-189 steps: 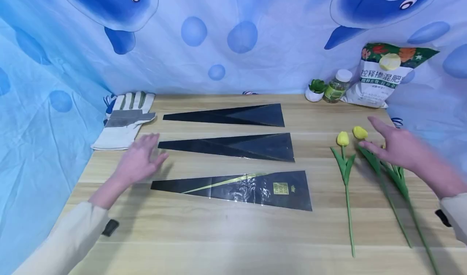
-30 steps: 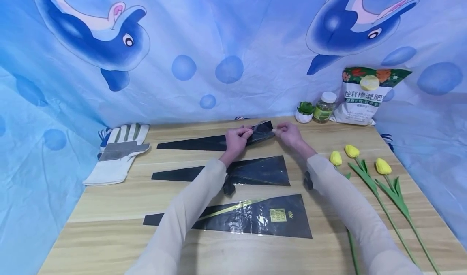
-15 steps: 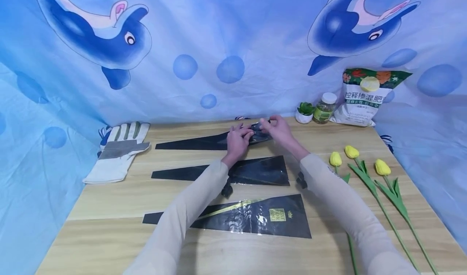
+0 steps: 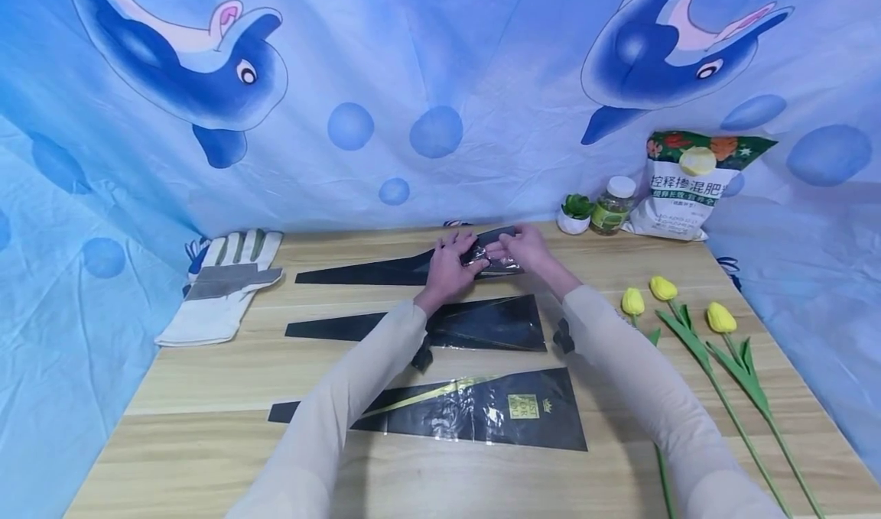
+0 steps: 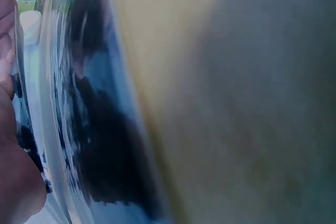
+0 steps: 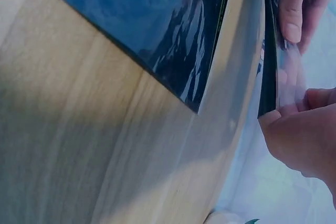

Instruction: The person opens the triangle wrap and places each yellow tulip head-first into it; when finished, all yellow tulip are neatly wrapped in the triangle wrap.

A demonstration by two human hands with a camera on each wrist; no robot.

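Observation:
Both hands are at the wide end of the farthest black flower sleeve (image 4: 385, 270). My left hand (image 4: 449, 268) holds it, thumb on the near side; in the right wrist view its thumb (image 6: 292, 22) presses the clear film. Reaching in from the right, my right hand (image 4: 528, 251) is at the sleeve's wide mouth. Some of its fingers (image 6: 291, 85) show through the film, and its thumb lies beside them. A second black sleeve (image 4: 489, 322) lies flat below the wrists. Nearer still is a third sleeve (image 4: 475, 408) with gold print, partly covered by the left forearm.
Yellow artificial tulips (image 4: 721, 317) lie along the right side, one partly under the right sleeve. White-and-grey work gloves (image 4: 223, 286) rest at left. A small potted succulent (image 4: 574, 213), a lidded jar (image 4: 612, 205) and a fertilizer bag (image 4: 688, 190) stand at the back right.
The right hand has gone from pinching the sleeve's right corner to having fingers at its mouth, moving left. The sleeve's wide end has opened out. Earlier, both hands were apart, off the sleeves.

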